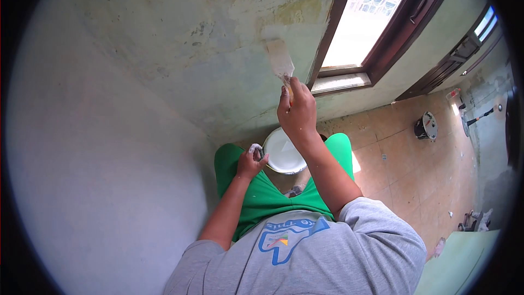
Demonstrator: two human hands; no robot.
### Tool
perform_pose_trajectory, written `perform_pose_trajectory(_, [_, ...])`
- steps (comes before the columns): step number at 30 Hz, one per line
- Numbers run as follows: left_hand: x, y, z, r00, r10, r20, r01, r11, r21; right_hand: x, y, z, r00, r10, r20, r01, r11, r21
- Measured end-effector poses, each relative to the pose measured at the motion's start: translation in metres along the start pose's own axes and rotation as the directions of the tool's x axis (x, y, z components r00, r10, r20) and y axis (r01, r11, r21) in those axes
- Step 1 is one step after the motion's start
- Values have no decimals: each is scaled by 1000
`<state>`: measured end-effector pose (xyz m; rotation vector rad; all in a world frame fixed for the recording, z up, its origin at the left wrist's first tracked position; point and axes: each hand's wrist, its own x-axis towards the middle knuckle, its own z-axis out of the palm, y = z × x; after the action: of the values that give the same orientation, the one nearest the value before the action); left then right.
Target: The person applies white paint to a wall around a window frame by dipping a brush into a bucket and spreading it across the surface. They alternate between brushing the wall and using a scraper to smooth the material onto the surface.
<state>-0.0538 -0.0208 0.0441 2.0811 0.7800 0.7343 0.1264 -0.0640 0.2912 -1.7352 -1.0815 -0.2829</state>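
My right hand [299, 110] is wrapped round the handle of a putty knife [280, 59], raised in front of me. Its broad, white-smeared blade lies against the patchy wall [218, 49], just left of the window frame. Down by my left knee, my left hand [251, 163] is curled, its fingertips smeared white. A small dark grey shape shows between those fingers, and I cannot tell what it is. Beside this hand, between my knees, stands a bucket of white filler [284, 153]; my right forearm overlaps its right side.
A smooth white wall [109, 175] rises close on my left. The window [349, 49] has a dark wooden frame and a sill. On the tiled floor [393, 158] to the right stands a small dark bucket [426, 127]. A pale green panel [458, 259] is at the lower right.
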Motion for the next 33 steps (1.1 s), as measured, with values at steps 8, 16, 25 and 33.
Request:
perform_pose_trajectory(8, [3,-1,1,996,-88,9,89,991,-96,15,7,5,996,52,66,-44,993,-112])
perform_pose_trajectory(16, [4,-3,4,996,-93,-2,92,987,-131,19,-7,-13,998,44,35,-44,999,-13])
perform_pose_trajectory(25, [3,-3,2,996,-87,3,87,990,-113,13,1,-16,994,34,109,-24,996,-85])
perform_pose_trajectory(33, [4,3,2,996,-90,-2,89,987,-131,24,9,-17,988,96,120,-77,985,-156])
